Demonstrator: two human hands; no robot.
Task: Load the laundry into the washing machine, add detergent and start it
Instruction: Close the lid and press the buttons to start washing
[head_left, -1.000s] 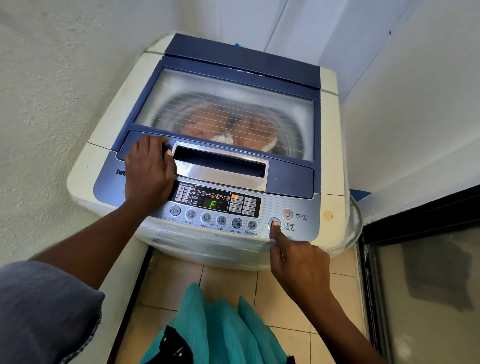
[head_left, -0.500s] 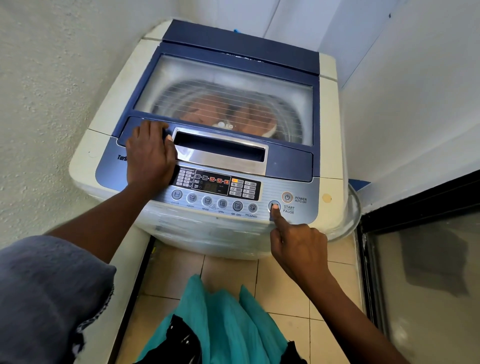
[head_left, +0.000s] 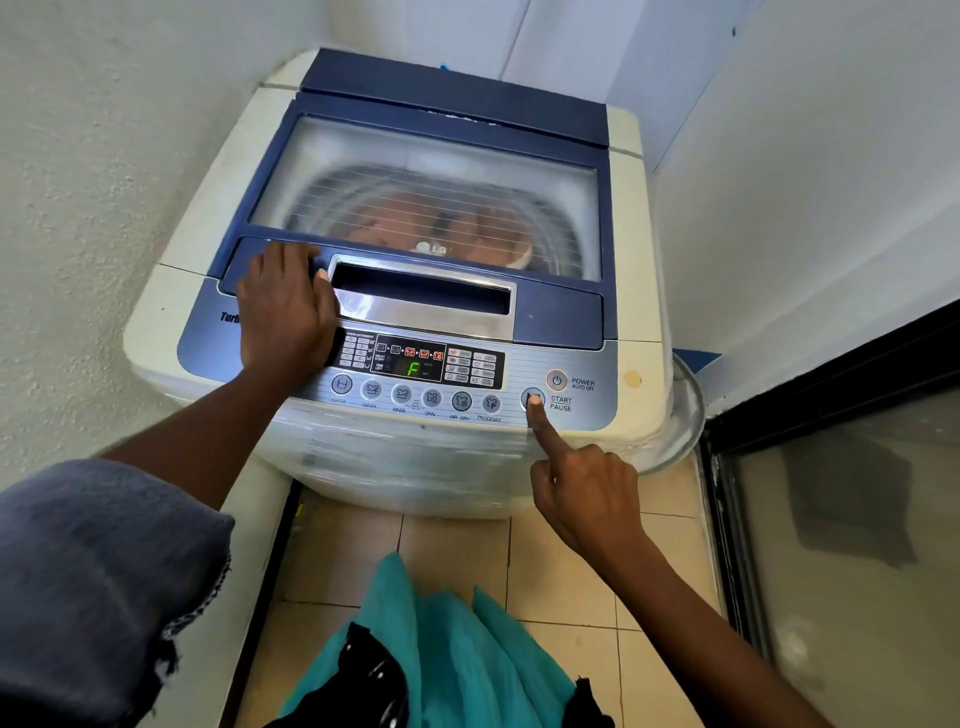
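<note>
**Q:** Head cam, looking down on a top-load washing machine (head_left: 631, 218) wedged into a white corner. Can't work out where the laundry (head_left: 410, 228) sits, any help?

**A:** Inside the washing machine, down in the drum. Shows up as blurry orange-ish lumps through the clear lid (head_left: 447, 150). Closed flat, btw.

**Q:** Cheers. And the hands?

**A:** Starting with the left hand (head_left: 285, 306): resting palm-down on the front edge of that lid, just left of the silver handle recess (head_left: 421, 299), thumb tip touching its corner. Fingers draped loosely over the blue trim, not clamped round anything. Then the right hand (head_left: 582, 488): out in front of the washing machine's front right corner. Index finger (head_left: 543, 426) straight, tip planted on the START/PAUSE button (head_left: 529, 395). Other fingers curled into the palm, holding nothing.

**Q:** Anything lit up?

**A:** Yep, a green F on the display (head_left: 413, 369) in the middle of the control panel (head_left: 592, 358), with a few red icons above it. Also a POWER button (head_left: 556, 380) just above and right of START/PAUSE.

**Q:** Rest of the shot?

**A:** Teal cloth (head_left: 457, 649) hanging low in front of the washing machine, over beige floor tiles (head_left: 452, 556). Dark-framed glass door (head_left: 831, 545) off to the washing machine's right. Grey sleeve (head_left: 93, 571) on the left arm, well in front of the machine's left corner.
</note>
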